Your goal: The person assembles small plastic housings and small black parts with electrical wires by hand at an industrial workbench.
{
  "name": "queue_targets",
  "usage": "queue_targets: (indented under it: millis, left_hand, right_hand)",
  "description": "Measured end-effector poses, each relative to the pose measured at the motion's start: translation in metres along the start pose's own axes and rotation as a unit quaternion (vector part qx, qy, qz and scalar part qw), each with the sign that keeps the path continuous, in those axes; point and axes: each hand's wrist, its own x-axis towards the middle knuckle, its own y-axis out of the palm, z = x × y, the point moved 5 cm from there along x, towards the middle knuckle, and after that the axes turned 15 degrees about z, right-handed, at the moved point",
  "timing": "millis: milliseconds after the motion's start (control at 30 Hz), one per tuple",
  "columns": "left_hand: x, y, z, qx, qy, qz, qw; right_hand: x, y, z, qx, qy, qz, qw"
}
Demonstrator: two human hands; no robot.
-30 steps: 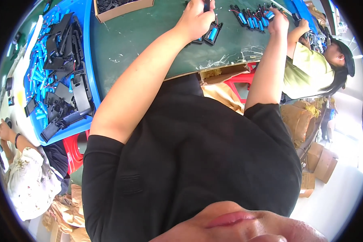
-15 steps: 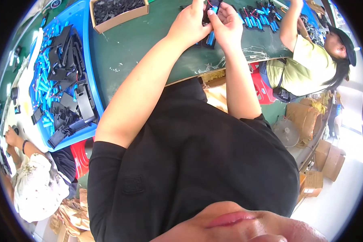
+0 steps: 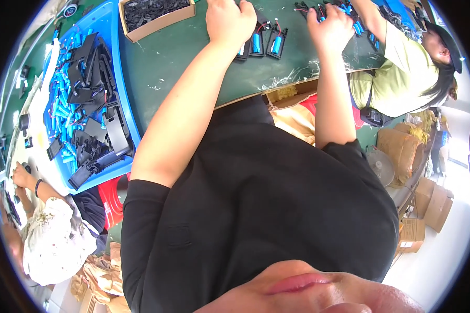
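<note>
My left hand (image 3: 230, 23) is at the table's far side, fingers bent and partly cut off by the upper edge; whether it holds anything is hidden. Beside it on the table lie black plastic housings, each with a blue cylindrical battery and thin red wire: one near housing (image 3: 257, 43) and another (image 3: 277, 41) to its right. A third is partly covered by my left hand. Farther right, my right hand (image 3: 331, 31) reaches over a group of similar battery housings (image 3: 357, 27), thumb and fingers apart. A bit of blue shows between them.
At left stands a blue bin (image 3: 121, 86) of blue batteries and black housings. A cardboard box (image 3: 162, 23) of small black parts sits behind it. A co-worker in a yellow-green shirt (image 3: 402, 78) reaches in from the right; another in a white top (image 3: 55, 240) is at lower left.
My hands were together around a battery housing; now they are apart. The right has moved right to the grouped housings, the left slightly left. The near housings now show uncovered.
</note>
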Motion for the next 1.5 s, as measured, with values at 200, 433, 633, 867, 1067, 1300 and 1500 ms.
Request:
queue_targets:
  millis: [200,433,633,867,1067,1300,1500]
  left_hand:
    - [-0.008,0.001,-0.008,0.087,0.095,0.158,0.979]
    - [-0.016,0.017,0.01,0.181,0.151,0.272,0.933]
    - [0.003,-0.001,-0.009,0.213,-0.011,0.34,0.916]
    - [0.013,0.016,0.028,0.025,-0.018,0.182,0.983]
    - [0.016,0.029,0.069,-0.395,-0.188,0.079,0.896]
    - [0.017,0.031,0.071,-0.504,-0.246,0.069,0.825]
    - [0.019,0.037,0.069,-0.544,-0.213,0.103,0.805]
  right_hand:
    - [-0.075,0.008,0.068,0.166,-0.027,0.217,0.962]
    - [-0.092,0.007,0.08,0.161,-0.079,0.194,0.964]
    - [-0.088,0.015,0.054,0.246,-0.096,0.211,0.941]
    - [-0.088,0.003,0.05,0.156,-0.066,0.211,0.963]
    - [-0.079,0.002,0.046,0.21,-0.032,0.279,0.937]
    - [-0.08,0.0,0.068,0.16,-0.084,0.326,0.928]
    - [-0.065,0.0,0.066,0.227,-0.065,0.431,0.871]
